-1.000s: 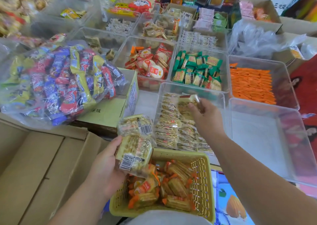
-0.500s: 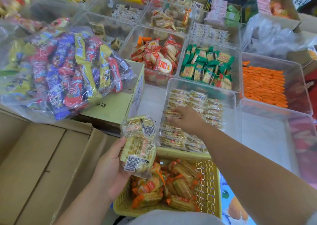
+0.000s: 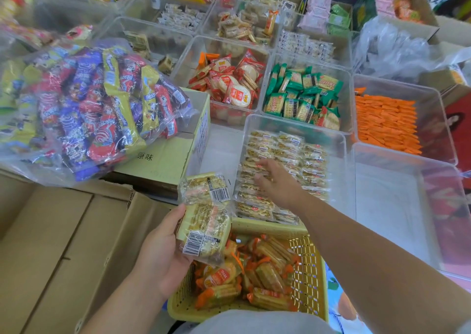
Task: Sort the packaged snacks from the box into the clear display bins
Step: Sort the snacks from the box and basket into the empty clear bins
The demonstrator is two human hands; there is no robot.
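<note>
— Cardboard everywhere: a big box sits at the person's left. What worries you here?

— Going down in size, the bag of mixed snacks comes first. It slumps over a carton, and I'd guess one nudge could slide it off. Next is the bin. The right hand lies inside it, fingers apart and fairly straight on the rows, gripping nothing. A careless sweep might ruffle them.

— And the left hand?

— Its fingers are clamped on a stack of the same yellow packs, held just above the corner of the basket. The top pack tilts away from the rest. If the grip slackens, it may drop among the orange ones in there and get mixed.

— What about the surface and the room?

— It looks like a shop to me. The white counter is crowded with clear bins standing edge to edge, each with its own kind of snack. More stock is piled behind, though it's too blurred to name.
</note>
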